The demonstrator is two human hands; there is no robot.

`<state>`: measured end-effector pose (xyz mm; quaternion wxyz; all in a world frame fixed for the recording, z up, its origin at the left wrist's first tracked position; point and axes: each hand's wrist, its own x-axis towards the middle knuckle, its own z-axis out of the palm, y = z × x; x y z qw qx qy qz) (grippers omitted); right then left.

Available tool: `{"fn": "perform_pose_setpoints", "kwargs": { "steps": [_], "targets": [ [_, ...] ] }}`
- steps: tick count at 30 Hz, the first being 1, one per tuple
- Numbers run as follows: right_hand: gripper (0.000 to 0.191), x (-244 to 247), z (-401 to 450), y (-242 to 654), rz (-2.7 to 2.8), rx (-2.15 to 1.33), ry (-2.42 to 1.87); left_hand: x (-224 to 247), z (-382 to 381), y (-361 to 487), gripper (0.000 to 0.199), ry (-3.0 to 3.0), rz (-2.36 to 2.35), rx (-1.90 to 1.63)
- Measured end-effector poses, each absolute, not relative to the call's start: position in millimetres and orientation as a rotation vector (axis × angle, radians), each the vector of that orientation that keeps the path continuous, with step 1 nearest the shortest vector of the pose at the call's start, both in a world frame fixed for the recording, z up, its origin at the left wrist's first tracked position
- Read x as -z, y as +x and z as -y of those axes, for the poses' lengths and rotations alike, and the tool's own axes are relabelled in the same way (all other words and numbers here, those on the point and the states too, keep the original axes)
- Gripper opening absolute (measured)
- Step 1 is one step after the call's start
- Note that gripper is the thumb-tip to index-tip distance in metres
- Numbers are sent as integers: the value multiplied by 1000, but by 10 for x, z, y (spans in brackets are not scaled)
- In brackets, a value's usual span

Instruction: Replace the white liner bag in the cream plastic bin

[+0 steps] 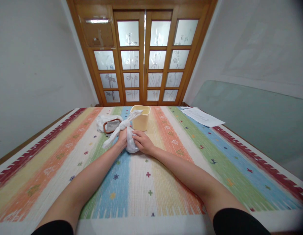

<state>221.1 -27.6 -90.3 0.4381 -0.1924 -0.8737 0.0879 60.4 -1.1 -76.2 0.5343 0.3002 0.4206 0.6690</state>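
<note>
A white plastic bag (132, 143), knotted at the top with two loose ends sticking out, is between my hands above the striped tablecloth. My left hand (122, 138) grips its left side just under the knot, with most of its fingers hidden. The fingers of my right hand (143, 142) are bent against the bag's right side. Right behind the bag stands a small yellow bin (142, 122), upright. To the left, a brown-rimmed object with a grey middle (112, 126) lies against a crumpled white plastic bundle (101, 121).
The table is covered by a colourful striped tablecloth (147, 186). Printed paper sheets (202, 117) lie at its far right. Beyond the table are wooden doors with frosted panes (131, 58), and walls rise at both sides.
</note>
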Motion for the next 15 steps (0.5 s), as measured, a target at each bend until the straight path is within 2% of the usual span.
{"fn": "perform_pose_setpoints", "kwargs": {
  "steps": [5, 9, 15],
  "targets": [
    [50, 878, 282, 2227, 2170, -307, -465, 704, 14, 616, 26, 670, -1045, -1609],
    [38, 913, 257, 2228, 2236, -211, -468, 686, 0, 609, 17, 662, -1090, -1574],
    [30, 929, 253, 2236, 2242, -183, -515, 718, -3, 593, 29, 673, -1124, -1526]
  ]
}}
